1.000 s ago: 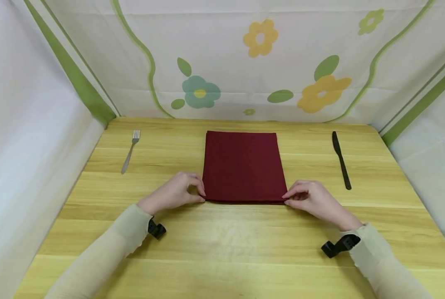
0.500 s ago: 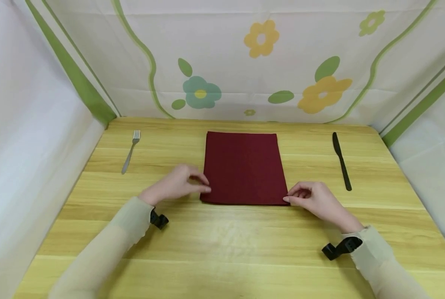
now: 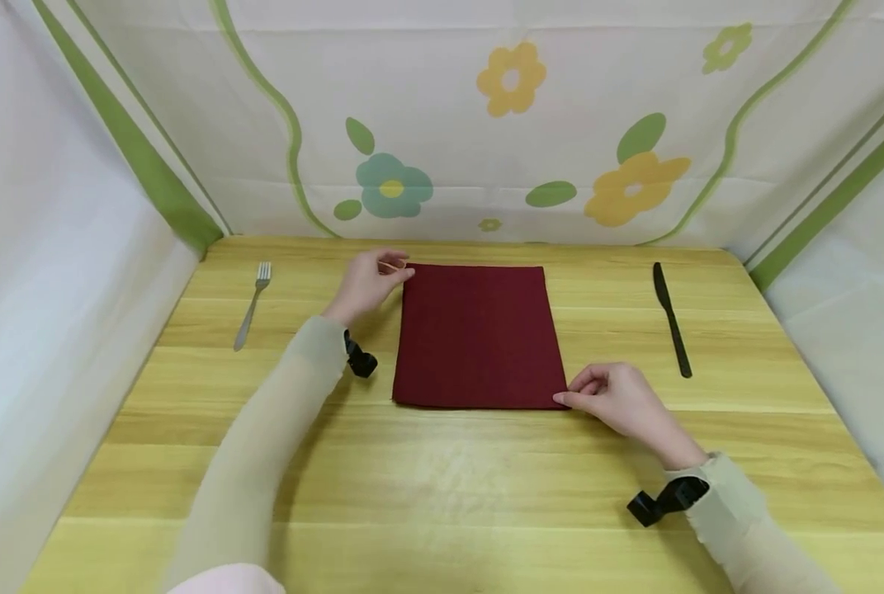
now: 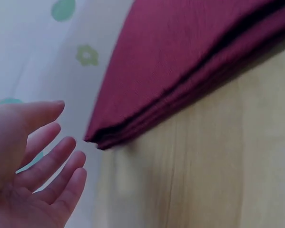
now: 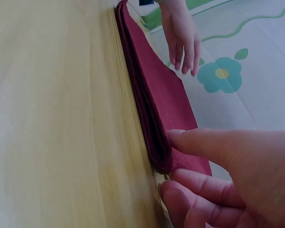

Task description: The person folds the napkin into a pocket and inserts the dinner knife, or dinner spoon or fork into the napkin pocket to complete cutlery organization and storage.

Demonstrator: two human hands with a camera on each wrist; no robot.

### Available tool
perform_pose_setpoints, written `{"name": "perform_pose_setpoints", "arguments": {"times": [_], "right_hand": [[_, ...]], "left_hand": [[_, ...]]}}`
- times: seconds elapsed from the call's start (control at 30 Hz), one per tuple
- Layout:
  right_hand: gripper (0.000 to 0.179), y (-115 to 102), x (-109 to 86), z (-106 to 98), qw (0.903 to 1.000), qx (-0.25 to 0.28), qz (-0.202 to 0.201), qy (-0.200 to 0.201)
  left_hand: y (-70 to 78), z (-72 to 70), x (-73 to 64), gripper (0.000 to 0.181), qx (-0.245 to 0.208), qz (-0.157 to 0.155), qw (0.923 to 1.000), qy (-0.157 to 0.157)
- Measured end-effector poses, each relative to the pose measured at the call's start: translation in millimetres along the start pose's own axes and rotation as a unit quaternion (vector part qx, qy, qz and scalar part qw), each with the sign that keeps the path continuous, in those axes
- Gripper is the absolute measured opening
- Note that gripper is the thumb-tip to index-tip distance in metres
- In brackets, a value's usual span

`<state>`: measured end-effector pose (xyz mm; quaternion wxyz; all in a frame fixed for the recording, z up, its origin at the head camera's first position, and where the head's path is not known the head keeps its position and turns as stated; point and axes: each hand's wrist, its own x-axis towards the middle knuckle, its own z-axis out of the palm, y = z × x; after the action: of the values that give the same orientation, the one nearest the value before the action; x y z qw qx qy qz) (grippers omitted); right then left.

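A dark red cloth napkin (image 3: 479, 338), folded into a layered square, lies flat on the wooden table. At its far left corner is my left hand (image 3: 367, 285); the left wrist view shows the thumb and fingers (image 4: 61, 190) spread apart, with a gap between them and the cloth. My right hand (image 3: 623, 404) pinches the near right corner. From the right wrist, its thumb (image 5: 199, 140) is seen on top of the folded layers (image 5: 152, 137), with the fingers curled at the edge below.
A fork (image 3: 252, 305) lies left of the napkin and a black knife (image 3: 672, 318) lies to the right. Behind the wooden table (image 3: 442, 487) hangs a white flowered cloth (image 3: 456, 124). White cloth walls stand at both sides.
My left hand has let go of the near left corner and moved away along the left edge to the far left corner. The right hand stays at the near right corner.
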<state>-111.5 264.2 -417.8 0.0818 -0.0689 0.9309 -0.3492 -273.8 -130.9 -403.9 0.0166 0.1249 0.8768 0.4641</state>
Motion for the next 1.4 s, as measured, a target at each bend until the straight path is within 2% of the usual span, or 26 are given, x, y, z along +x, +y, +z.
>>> {"name": "perform_pose_setpoints", "arguments": {"times": [0.17,0.3,0.5,0.6,0.77,1.0,1.23,1.4], "right_hand": [[0.028,-4.0,1.3,3.0,0.9999,-0.014,0.008,-0.003],[0.028,-5.2,2.7,3.7,0.9998,-0.011,0.010,-0.010],[0.027,-4.9,4.0,2.3,0.9994,-0.015,0.026,-0.017],[0.028,-5.2,4.0,1.4,0.9990,-0.018,0.034,-0.022],[0.026,-5.4,4.1,1.8,0.9987,-0.009,0.040,-0.031],[0.023,-5.6,4.2,2.0,0.9970,0.052,0.037,-0.044],[0.021,-4.0,5.3,-3.3,0.9909,0.111,0.045,-0.061],[0.023,5.9,14.1,-14.3,0.9861,0.141,0.062,-0.061]], "left_hand": [[-15.0,5.3,12.1,0.044,0.000,-0.046,0.9989,0.000],[-23.2,8.0,19.3,0.045,0.020,-0.057,0.9981,-0.009],[-16.9,7.9,25.6,0.040,0.067,-0.065,0.9947,-0.044],[-13.1,8.8,27.9,0.037,0.076,-0.069,0.9931,-0.057],[-9.8,11.9,29.5,0.030,0.041,-0.062,0.9953,-0.061],[-7.5,13.0,28.0,0.039,-0.001,-0.062,0.9966,-0.054],[-7.6,6.2,22.4,0.026,-0.034,-0.058,0.9977,-0.012],[-11.7,-0.8,12.7,0.030,-0.064,-0.074,0.9950,-0.022]]}}
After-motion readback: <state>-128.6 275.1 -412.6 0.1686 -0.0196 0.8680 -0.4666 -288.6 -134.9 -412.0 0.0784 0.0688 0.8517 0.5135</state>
